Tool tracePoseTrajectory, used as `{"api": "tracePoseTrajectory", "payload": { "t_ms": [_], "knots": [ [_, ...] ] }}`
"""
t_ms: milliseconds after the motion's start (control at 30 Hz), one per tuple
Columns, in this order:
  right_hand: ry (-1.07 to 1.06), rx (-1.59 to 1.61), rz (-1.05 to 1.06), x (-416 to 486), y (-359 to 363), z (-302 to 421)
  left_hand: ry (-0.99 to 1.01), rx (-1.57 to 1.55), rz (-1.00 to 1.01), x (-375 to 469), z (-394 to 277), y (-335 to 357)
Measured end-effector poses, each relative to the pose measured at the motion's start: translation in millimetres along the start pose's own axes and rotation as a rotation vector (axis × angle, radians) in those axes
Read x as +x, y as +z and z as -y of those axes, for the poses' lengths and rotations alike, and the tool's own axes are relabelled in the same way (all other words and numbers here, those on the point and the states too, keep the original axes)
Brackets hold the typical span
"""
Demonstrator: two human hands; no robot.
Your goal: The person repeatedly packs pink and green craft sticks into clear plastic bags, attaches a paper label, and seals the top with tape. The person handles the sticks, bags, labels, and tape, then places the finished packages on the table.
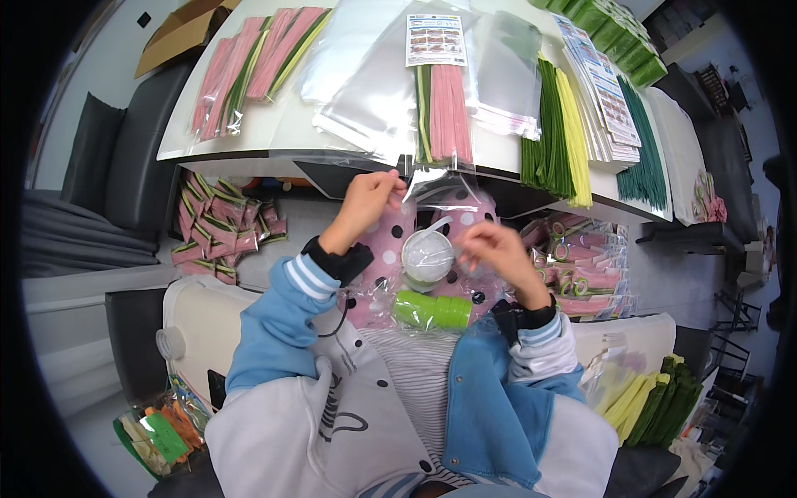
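A clear plastic bag (443, 177) lies at the table's front edge, its mouth hanging over towards me. Inside are pink and green pipe cleaners (449, 115) and a printed sheet (436, 40). My left hand (373, 194) has its curled fingertips at the left edge of the bag's mouth; whether they pinch the film cannot be told. Farther right, my right hand (495, 252) is raised with bent fingers, slightly blurred, beside a round white roll (428, 256) on my lap. Whether anything thin is between those fingers is unclear. Closer to my body lie green tape rolls (433, 310) in clear wrap.
Filled packs (258, 65) lie at the table's left, with empty clear bags (373, 93) beside them. Right of the bag are green pipe cleaners (545, 137), yellow ones (576, 146) and stacked printed sheets (607, 106). Heaps of packs (224, 218) sit below the table.
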State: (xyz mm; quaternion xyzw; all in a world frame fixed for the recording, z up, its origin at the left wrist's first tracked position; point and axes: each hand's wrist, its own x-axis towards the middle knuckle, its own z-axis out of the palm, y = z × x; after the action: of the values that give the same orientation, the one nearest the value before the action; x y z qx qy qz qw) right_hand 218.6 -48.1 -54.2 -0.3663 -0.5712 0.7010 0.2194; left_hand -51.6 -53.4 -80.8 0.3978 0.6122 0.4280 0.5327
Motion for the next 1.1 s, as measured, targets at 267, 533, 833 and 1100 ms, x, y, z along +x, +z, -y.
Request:
{"api": "tracePoseTrajectory", "payload": {
  "t_ms": [267,533,833,1100],
  "knots": [
    [-0.530,-1.131,-0.451,48,-46,11,1.053,1.237,-0.225,9,-21,-4],
    [-0.692,-1.497,-0.125,91,-45,20,1.096,1.139,-0.005,35,-17,-2],
    [-0.670,-0.712,-0.081,90,-45,-4,1.031,0.888,0.091,35,-8,-9],
    [-0.210,0.204,-0.157,82,-26,-24,0.810,0.395,0.004,20,-12,5]
  ]
}}
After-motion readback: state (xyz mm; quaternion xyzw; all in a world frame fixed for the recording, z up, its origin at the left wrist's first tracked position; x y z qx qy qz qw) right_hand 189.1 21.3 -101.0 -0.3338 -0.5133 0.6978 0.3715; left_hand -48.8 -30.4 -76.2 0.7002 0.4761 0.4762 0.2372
